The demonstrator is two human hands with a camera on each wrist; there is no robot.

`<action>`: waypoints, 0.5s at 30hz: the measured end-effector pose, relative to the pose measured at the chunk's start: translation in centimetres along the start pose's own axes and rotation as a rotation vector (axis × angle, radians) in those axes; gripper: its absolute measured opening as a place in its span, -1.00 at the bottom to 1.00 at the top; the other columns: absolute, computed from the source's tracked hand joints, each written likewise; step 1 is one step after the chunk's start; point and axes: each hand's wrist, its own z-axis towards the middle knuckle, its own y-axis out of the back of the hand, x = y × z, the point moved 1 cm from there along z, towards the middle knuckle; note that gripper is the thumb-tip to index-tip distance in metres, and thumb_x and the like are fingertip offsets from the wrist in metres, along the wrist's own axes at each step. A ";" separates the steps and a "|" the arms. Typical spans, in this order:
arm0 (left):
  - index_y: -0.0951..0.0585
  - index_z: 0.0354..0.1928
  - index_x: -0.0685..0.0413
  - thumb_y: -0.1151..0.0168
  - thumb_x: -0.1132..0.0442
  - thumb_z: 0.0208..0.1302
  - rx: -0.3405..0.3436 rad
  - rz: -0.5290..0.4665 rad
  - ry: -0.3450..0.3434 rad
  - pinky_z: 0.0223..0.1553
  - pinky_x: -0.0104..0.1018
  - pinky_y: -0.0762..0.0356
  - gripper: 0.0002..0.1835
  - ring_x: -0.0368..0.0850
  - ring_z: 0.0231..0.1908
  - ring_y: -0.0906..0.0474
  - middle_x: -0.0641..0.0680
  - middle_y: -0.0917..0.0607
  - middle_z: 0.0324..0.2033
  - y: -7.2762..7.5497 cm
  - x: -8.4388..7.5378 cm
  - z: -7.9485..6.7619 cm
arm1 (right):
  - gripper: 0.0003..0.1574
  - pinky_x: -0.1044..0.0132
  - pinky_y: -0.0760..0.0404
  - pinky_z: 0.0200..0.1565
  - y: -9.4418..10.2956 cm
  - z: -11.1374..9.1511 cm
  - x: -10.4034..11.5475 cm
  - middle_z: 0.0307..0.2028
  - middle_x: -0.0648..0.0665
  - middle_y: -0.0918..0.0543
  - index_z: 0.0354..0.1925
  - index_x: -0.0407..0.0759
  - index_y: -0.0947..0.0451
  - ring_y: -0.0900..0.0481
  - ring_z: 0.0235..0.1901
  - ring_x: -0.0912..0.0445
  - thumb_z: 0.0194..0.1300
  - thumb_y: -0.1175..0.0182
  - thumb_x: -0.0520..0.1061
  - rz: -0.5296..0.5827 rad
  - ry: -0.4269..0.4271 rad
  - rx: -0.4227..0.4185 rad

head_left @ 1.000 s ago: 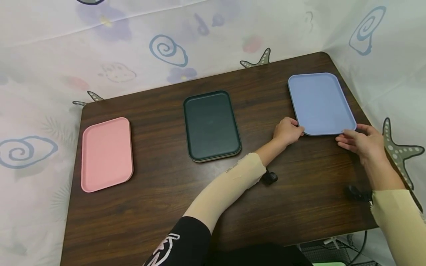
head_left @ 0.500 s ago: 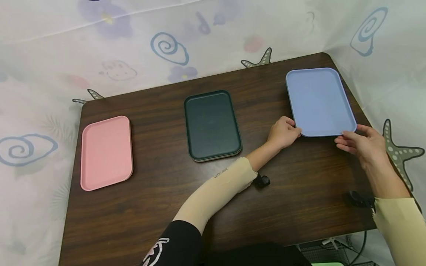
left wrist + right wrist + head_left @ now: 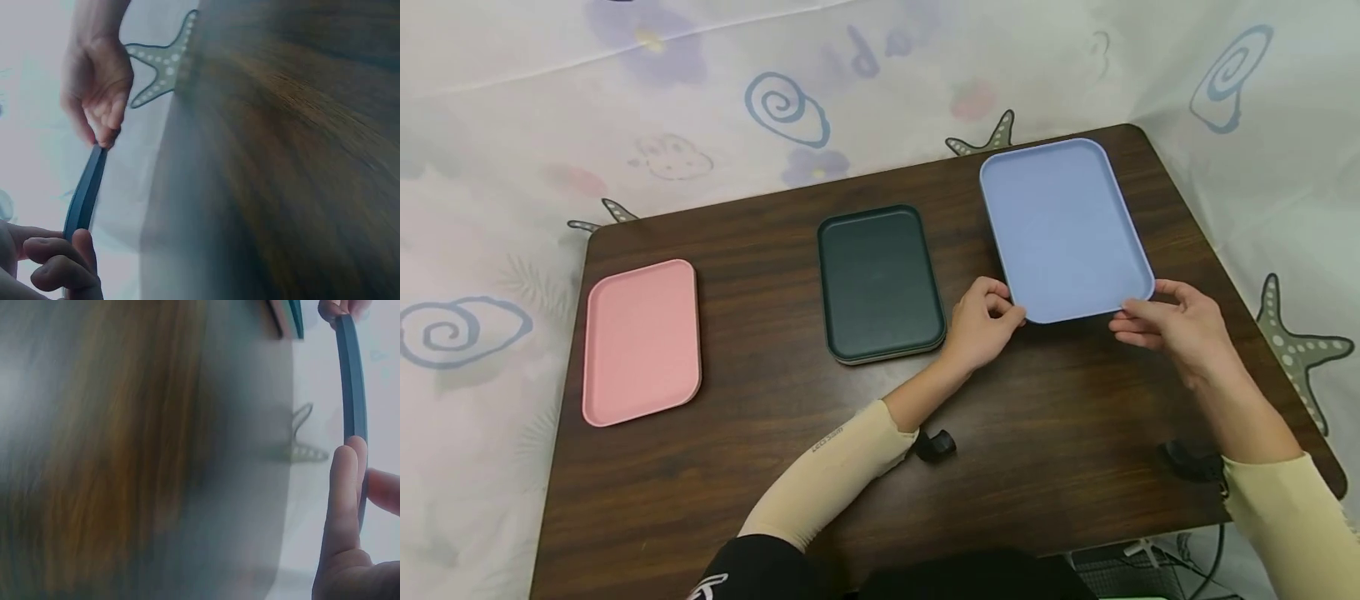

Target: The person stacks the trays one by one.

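A light blue rectangular tray [image 3: 1067, 233] is held up off the table between both hands. My left hand [image 3: 983, 325] pinches its near left corner, and my right hand [image 3: 1183, 329] pinches the near right corner, thumb on the rim and fingers beneath. From the side, in the left wrist view, the tray [image 3: 86, 190] shows as a thin dark edge with a hand at each end. The right wrist view also has the tray edge [image 3: 352, 381] raised above the tabletop. Left of my left hand lies a dark green tray [image 3: 882, 283], stacked on at least one other tray.
A pink tray [image 3: 642, 342], with a lighter edge showing under it, lies at the table's left. The brown wooden table [image 3: 760, 467] backs onto a patterned cloth [image 3: 700, 108], which also hangs at both sides.
The blue tray has risen from the table's right side and moved left, toward the dark green stack, with both hands gripping it. The green and pink trays stay where they were.
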 end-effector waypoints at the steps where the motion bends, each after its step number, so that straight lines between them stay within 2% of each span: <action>1: -0.47 -0.07 0.13 -0.25 0.29 0.29 0.001 -0.008 -0.004 -0.27 -0.41 -0.34 -0.77 -0.23 -0.39 -0.49 -0.08 -0.72 -0.49 0.6 -0.1 -0.4 | -0.48 0.22 -0.66 -0.41 -0.5 -0.1 0.0 -0.49 -0.24 -0.72 0.04 -0.27 -0.19 -0.74 -0.51 0.00 0.25 -0.25 -0.43 -0.012 0.001 0.011; 7: -0.47 -0.06 0.14 -0.25 0.31 0.30 0.003 -0.048 -0.004 -0.30 -0.36 -0.38 -0.77 -0.11 -0.36 -0.59 0.05 -0.72 -0.45 4.5 -0.8 -1.9 | -0.47 0.23 -0.67 -0.38 -3.9 -0.3 0.0 -0.47 -0.23 -0.73 0.05 -0.25 -0.19 -0.74 -0.49 0.02 0.26 -0.27 -0.39 -0.063 0.017 0.059; 15: -0.46 -0.03 0.15 -0.24 0.31 0.31 -0.013 -0.069 0.024 -0.15 -0.28 -0.36 -0.76 -0.11 -0.13 -0.55 0.20 -0.71 -0.40 9.6 -1.0 -3.1 | -0.46 0.23 -0.67 -0.37 -8.5 0.0 -0.4 -0.42 -0.22 -0.74 0.03 -0.26 -0.20 -0.74 -0.47 0.04 0.23 -0.29 -0.39 -0.071 0.051 0.091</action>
